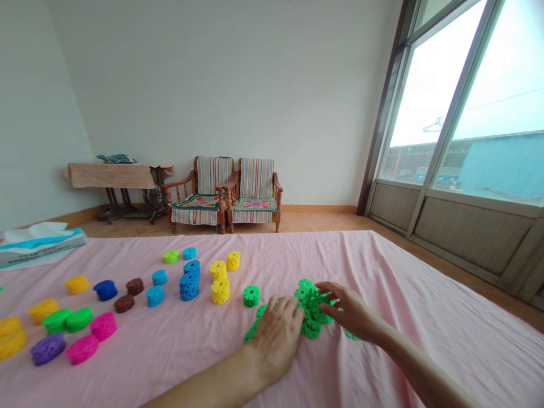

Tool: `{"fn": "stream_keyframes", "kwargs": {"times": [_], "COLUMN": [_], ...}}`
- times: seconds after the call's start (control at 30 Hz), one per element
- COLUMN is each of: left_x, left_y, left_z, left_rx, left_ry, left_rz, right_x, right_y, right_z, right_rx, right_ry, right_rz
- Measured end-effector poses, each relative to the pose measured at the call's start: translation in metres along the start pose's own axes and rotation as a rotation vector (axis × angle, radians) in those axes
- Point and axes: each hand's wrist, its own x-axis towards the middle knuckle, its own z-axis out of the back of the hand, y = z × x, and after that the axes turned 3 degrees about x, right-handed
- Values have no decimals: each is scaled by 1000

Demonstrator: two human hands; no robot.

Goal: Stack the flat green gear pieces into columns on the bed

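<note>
A loose pile of green snowflake discs (313, 309), flat with notched rims, lies on the pink cloth between my hands. My left hand (278, 334) rests palm down at the pile's left side, fingers stretched over some discs; what lies under the palm is hidden. A few more green discs (254, 327) poke out to its left. At the pile's right edge is my right hand (346, 309), thumb and fingers apart, fingertips at the discs. Just beyond my left hand stands a short green stack (251, 296).
Yellow stacks (220, 290), blue stacks (189, 286), brown stacks (124, 303), pink stacks (103, 326) and a purple stack (48, 348) stand to the left on the pink cloth (178, 362). A tissue pack (42, 246) lies far left. Two chairs (255, 192) stand beyond.
</note>
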Motion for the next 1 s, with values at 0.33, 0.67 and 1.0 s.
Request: {"fn": "stream_keyframes", "kwargs": {"times": [0.33, 0.67, 1.0], "left_x": [-24, -7, 7], "left_y": [-22, -9, -8], "left_z": [-29, -52, -39], "left_rx": [-85, -141, -193], "left_ry": [-5, 98, 129], "left_rz": [-445, -436, -342], "right_x": [-17, -9, 18], "right_y": [-111, -154, -200], "right_z": [45, 63, 78], "right_rx": [-644, -742, -750], "right_ry": [-270, -116, -130], "right_rz": [-706, -656, -617]}}
